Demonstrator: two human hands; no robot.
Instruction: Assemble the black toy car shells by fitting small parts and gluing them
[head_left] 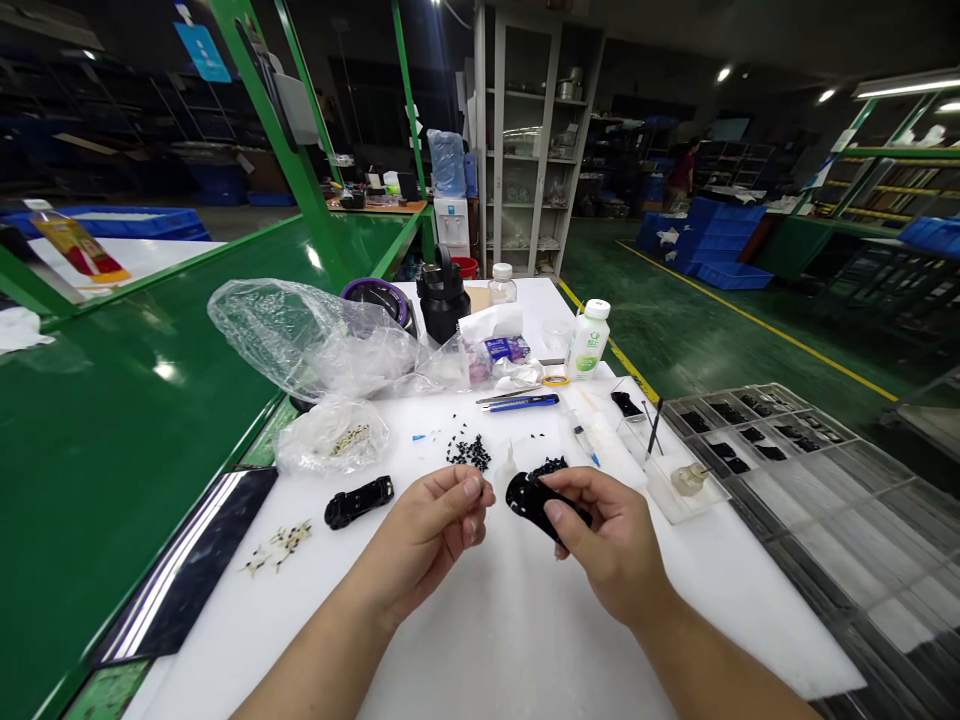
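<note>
My right hand (611,530) grips a black model-car part (546,508), tilted above the white table, with small light spots on its surface. To its left, my left hand (435,530) is closed in a pinch, thumb against fingers; whatever is between the fingertips is too small to make out. A similar black model-car part (358,502) lies on the table left of my left hand. Tiny black pieces (469,452) form a loose heap beyond my hands, and a second heap (549,466) is partly hidden behind the held part. Small cream-coloured pieces with dark ends (281,543) lie scattered at the left.
A clear bag of small parts (334,437) and a large plastic bag (315,340) lie at the left. Blue cutter knife (521,403), white bottle (589,340) and black jug (442,305) stand or lie farther back. A compartment tray (810,520) borders the right edge.
</note>
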